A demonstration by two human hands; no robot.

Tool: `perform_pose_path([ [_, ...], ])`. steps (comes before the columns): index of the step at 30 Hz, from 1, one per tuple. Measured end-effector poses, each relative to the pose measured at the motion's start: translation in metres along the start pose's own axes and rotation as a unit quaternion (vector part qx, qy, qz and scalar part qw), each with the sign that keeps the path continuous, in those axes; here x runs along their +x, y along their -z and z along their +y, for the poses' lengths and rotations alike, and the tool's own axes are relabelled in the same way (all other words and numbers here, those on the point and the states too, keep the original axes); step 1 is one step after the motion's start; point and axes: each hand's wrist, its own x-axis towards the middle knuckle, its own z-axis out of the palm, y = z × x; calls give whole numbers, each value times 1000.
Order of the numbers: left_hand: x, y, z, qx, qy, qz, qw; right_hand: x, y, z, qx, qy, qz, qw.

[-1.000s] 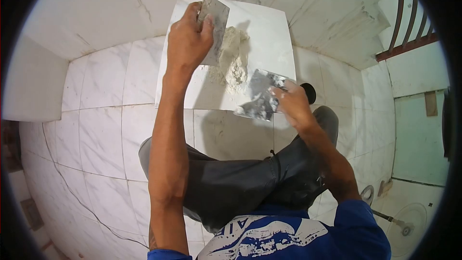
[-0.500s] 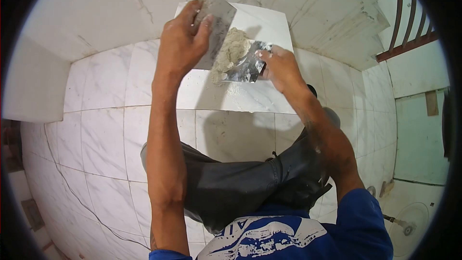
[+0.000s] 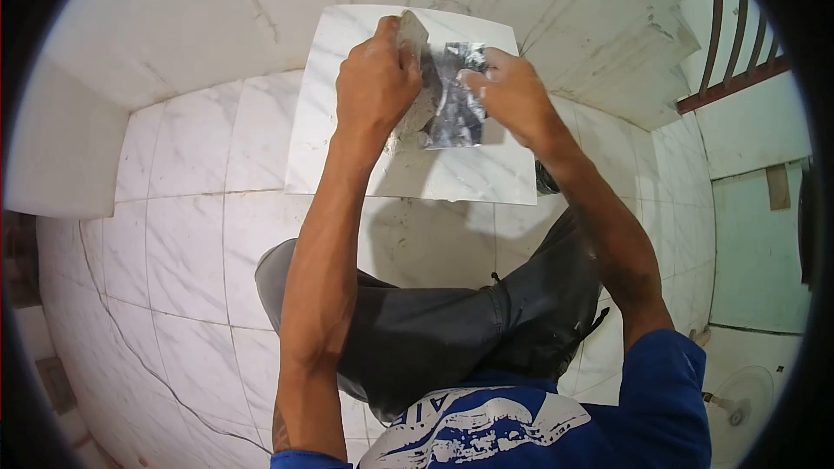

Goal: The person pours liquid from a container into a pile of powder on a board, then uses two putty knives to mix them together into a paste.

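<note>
My left hand (image 3: 375, 82) is closed around a flat scraper (image 3: 415, 32) that is coated with grey paste and stands nearly edge-on. In my right hand (image 3: 514, 97) is a shiny metal putty knife (image 3: 459, 115), gripped between thumb and fingers, with white smears on its blade. The two blades face each other closely. Between and below them shows some greyish putty (image 3: 415, 119), partly hidden by my left hand and the tools. Under both hands lies a white marbled tile (image 3: 326, 152) with wet smears near its front edge.
White marbled floor tiles (image 3: 187, 252) surround the tile, with a stained wall (image 3: 304, 0) behind it. A thin cable (image 3: 143, 360) runs across the floor at left. My bent legs (image 3: 417, 326) are in front. Brown metal bars (image 3: 738, 35) stand at upper right.
My left hand has moved right and its scraper has turned from face-on to nearly edge-on. The right blade has turned more upright. Less of the putty pile is visible between them.
</note>
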Motion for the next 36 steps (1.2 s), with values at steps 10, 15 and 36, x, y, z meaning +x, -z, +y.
perform_pose_path([
  [10, 1, 16, -15, -42, 71, 24, 996, 54, 36, 129, 121, -230, -15, 965],
  [15, 8, 24, -23, -76, 82, 52, 992, 75, -3, 152, 134, -133, -126, 974],
  [36, -1, 5, 0, -72, 4, 77, 994, 50, -2, 6, 132, -102, -113, 980],
])
